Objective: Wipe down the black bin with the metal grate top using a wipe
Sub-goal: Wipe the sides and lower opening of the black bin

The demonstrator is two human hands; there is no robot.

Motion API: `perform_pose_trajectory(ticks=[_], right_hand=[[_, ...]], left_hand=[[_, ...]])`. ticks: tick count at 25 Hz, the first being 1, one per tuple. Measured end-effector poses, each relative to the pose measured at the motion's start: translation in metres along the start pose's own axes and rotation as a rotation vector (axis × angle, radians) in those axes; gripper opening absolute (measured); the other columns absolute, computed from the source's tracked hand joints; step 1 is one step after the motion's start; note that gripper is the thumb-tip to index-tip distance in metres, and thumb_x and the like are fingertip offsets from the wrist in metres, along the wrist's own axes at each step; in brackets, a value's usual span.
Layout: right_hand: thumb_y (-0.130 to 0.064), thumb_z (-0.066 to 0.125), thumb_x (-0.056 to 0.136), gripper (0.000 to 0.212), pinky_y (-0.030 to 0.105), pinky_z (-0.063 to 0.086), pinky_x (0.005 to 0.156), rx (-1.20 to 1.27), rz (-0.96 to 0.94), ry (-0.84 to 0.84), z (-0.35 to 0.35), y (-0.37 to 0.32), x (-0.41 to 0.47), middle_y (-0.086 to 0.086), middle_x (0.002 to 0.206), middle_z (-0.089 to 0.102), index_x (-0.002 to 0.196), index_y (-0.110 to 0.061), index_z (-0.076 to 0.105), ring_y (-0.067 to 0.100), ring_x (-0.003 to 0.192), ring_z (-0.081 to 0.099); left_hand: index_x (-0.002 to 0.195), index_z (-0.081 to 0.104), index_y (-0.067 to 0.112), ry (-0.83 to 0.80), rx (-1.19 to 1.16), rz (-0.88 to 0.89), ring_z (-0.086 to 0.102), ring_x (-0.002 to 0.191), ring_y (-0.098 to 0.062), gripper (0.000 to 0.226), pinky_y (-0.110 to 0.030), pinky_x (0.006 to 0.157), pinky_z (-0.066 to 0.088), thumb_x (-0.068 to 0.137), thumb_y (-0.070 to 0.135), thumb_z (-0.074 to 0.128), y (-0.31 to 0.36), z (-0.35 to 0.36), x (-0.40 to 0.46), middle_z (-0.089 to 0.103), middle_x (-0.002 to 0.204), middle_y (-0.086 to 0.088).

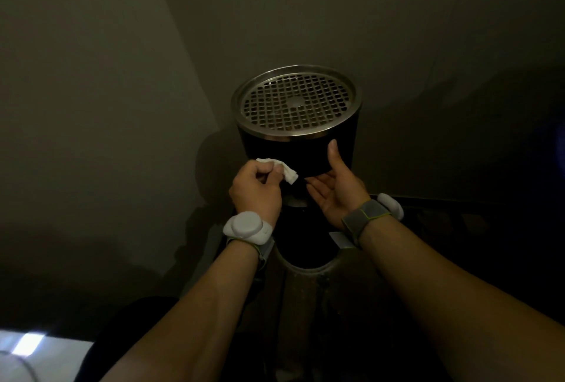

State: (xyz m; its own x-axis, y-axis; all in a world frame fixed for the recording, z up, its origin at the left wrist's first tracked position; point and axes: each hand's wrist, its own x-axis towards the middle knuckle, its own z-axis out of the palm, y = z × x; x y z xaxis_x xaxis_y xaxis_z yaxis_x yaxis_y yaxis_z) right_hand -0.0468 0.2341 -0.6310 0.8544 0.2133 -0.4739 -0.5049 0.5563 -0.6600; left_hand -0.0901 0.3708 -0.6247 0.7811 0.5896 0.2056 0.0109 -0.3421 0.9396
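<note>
The black bin [295, 149] is standing on a dark floor [458, 259] in the middle of the frame, close to the pale walls [91, 91] meeting in a corner behind it. Its round metal grate top [296, 101] is sitting level across the rim. The bin's foot is lying in shadow, so where it meets the floor cannot be told.

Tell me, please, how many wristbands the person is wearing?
2. One wristband is on the left wrist, behind the left hand holding the wipe; the other wristband is on the right wrist.
</note>
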Motion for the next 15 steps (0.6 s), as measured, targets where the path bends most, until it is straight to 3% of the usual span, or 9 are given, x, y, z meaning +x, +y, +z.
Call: perform_pose_trajectory(ticks=[2,7,12,15], right_hand=[[-0.06,0.071,0.076,0.052,0.033,0.048,0.09,-0.001,0.002,-0.011,0.0,0.001,0.0,0.008,0.102,0.067,0.102,-0.016,0.061,0.018,0.091,0.066],[-0.057,0.072,0.076,0.071,0.034,0.049,0.094,0.002,-0.009,0.013,0.001,0.0,0.0,0.008,0.098,0.065,0.125,-0.009,0.055,0.018,0.093,0.066],[-0.056,0.071,0.079,0.049,0.041,0.043,0.107,-0.009,-0.018,-0.018,-0.002,0.0,0.0,0.011,0.109,0.066,0.101,-0.014,0.06,0.023,0.105,0.065],[-0.055,0.07,0.08,0.07,0.04,0.043,0.106,-0.004,-0.012,0.0,-0.002,-0.001,-0.001,0.015,0.116,0.062,0.129,-0.007,0.053,0.024,0.103,0.064]], left_hand=[[0.079,0.069,0.016,-0.024,-0.002,0.013,0.07,0.081,-0.014,0.009,-0.025,0.076,0.054,0.082,0.019,0.076,0.002,0.004,-0.005,0.074,0.09,-0.005],[0.077,0.074,0.011,-0.031,0.002,0.081,0.067,0.078,-0.009,0.011,-0.012,0.071,0.05,0.079,0.02,0.08,0.015,0.018,-0.016,0.072,0.087,-0.003],[0.075,0.074,0.012,0.032,-0.061,0.091,0.068,0.078,-0.007,0.011,-0.011,0.07,0.051,0.078,0.019,0.08,0.029,0.026,-0.02,0.072,0.085,-0.002],[0.075,0.072,0.018,0.062,-0.086,0.082,0.068,0.079,-0.007,0.009,-0.014,0.071,0.052,0.079,0.021,0.08,0.034,0.023,-0.018,0.072,0.087,-0.001]])
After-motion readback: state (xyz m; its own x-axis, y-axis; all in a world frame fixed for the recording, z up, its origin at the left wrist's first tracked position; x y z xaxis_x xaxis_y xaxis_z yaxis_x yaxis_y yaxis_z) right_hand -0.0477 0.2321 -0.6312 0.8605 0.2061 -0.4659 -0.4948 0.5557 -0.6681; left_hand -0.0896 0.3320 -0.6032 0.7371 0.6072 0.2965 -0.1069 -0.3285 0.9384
